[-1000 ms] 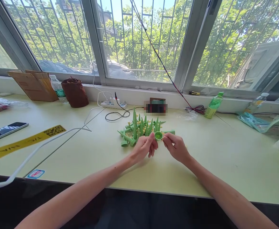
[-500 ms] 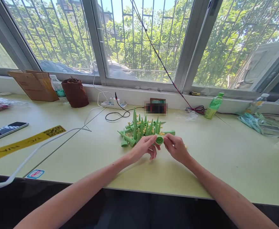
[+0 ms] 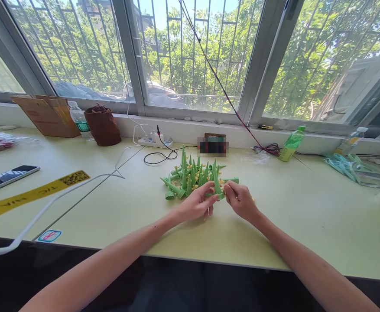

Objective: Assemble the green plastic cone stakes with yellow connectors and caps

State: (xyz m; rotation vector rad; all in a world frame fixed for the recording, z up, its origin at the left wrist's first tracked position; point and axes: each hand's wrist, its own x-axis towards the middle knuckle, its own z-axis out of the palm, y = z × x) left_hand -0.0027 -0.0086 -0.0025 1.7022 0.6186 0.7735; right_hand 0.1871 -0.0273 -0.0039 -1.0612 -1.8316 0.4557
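My left hand (image 3: 198, 203) is closed on the base of a green plant-watering spike (image 3: 216, 180), thumb and fingers around it. The cone stands nearly upright, its tip pointing up. My right hand (image 3: 241, 201) is closed in a pinch at the right side of the spike's base. Whatever lies between its fingertips is hidden. Just beyond my hands, a cluster of similar green spikes (image 3: 183, 180) rests on the table, several upright and others lying down. Small yellow pieces (image 3: 195, 187) are scattered among them.
Behind the spikes, a power strip (image 3: 168, 143) and a black cable lie near the window ledge. A green bottle (image 3: 292, 144) stands at back right. To the left are a phone (image 3: 9, 178), a yellow tag (image 3: 37, 195) on a white cable, and a brown bag (image 3: 102, 125).
The spike in my left hand has turned: its round open base faced me before, and now its tip points up. My right hand stays beside it, with its fingers slightly shifted.
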